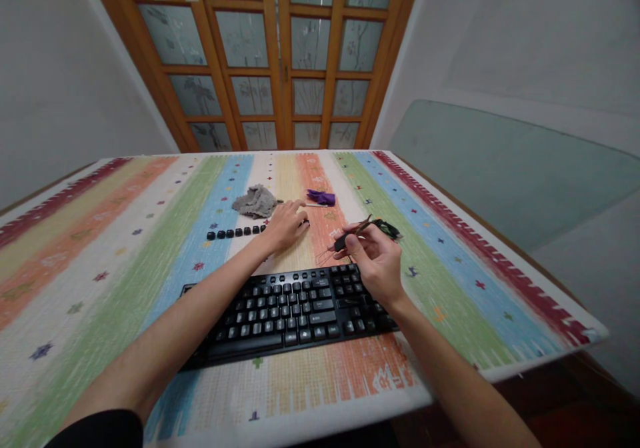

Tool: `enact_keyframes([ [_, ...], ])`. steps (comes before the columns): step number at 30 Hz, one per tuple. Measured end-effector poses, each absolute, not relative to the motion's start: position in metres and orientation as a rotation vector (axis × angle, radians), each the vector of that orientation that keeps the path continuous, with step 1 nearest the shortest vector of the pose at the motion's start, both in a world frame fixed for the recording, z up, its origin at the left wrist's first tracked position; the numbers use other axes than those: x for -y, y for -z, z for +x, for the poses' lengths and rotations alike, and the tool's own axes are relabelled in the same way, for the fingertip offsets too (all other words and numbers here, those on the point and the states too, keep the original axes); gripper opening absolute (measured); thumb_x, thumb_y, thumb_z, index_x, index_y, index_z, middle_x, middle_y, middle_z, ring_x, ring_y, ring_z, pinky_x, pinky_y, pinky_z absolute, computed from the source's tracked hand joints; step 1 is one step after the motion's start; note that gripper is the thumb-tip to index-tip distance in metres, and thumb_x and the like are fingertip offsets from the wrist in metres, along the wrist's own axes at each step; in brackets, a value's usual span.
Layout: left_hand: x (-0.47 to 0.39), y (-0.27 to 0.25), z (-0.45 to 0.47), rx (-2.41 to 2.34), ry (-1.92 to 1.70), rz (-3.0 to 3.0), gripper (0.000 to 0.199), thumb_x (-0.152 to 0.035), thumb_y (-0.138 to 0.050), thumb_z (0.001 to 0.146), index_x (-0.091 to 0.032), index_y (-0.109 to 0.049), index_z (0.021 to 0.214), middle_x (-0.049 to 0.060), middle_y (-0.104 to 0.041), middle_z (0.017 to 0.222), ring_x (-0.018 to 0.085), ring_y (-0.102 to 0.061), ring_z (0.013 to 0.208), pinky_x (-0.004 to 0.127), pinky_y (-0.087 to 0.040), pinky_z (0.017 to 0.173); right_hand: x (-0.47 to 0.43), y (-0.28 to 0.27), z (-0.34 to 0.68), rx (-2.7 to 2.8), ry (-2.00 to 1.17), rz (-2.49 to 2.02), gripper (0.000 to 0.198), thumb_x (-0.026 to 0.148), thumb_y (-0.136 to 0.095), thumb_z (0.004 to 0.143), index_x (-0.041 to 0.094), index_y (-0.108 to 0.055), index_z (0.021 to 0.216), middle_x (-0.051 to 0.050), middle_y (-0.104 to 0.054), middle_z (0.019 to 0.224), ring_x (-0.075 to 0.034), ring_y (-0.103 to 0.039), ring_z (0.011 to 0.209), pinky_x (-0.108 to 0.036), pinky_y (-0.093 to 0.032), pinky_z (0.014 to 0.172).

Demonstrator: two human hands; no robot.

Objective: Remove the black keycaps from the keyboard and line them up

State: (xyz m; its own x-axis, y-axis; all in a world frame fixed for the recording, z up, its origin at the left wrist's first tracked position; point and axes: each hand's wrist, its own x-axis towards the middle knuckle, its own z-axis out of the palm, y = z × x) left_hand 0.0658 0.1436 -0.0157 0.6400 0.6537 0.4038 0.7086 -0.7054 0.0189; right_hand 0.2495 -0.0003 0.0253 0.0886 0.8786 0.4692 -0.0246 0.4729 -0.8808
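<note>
The black keyboard [295, 311] lies near the front of the table, several keys gone from its upper right part. Beyond it, a row of loose black keycaps [230, 233] runs rightward and passes behind my left hand [287, 227]. That hand is closed, with a small dark keycap [307, 222] showing at its fingertips. My right hand [376, 256], above the keyboard's right end, grips a wire keycap puller with a black handle [341, 242]; its thin wire loops point left. A slim brownish stick-like piece [363, 224] also shows at those fingers.
A crumpled grey cloth [255, 201] lies beyond the keycap row. Right of it are a purple bundle [321, 198] and a thin light-coloured tool [316, 205]. A dark green bundle [387, 229] sits behind my right hand. A striped cloth [100, 315] covers the table.
</note>
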Motion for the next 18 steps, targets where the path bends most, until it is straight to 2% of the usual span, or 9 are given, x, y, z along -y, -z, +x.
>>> enact_keyframes([
  [12,-0.1440,0.0180,0.0653,1.146,0.606,-2.716,0.018,-0.026,-0.054,0.093,-0.014,-0.068,0.094,0.015,-0.056,0.125,0.030,-0.050,0.111,0.046,-0.044,0.090,0.0002,-0.0233,0.2504,1.338,-0.795,-0.830,0.022,0.038,-0.066,0.089,0.018,-0.061,0.096,-0.003,-0.067,0.076,-0.018,-0.072,0.069,-0.031,-0.063,0.058],
  [18,-0.1451,0.0161,0.0629,1.125,0.570,-2.714,0.018,-0.026,-0.057,0.091,-0.013,-0.067,0.099,0.015,-0.059,0.121,0.031,-0.050,0.110,0.046,-0.045,0.089,0.0004,-0.0235,0.2499,1.350,-0.789,-0.865,0.026,0.042,-0.066,0.088,0.018,-0.061,0.096,-0.004,-0.068,0.077,-0.018,-0.071,0.067,-0.033,-0.064,0.058],
])
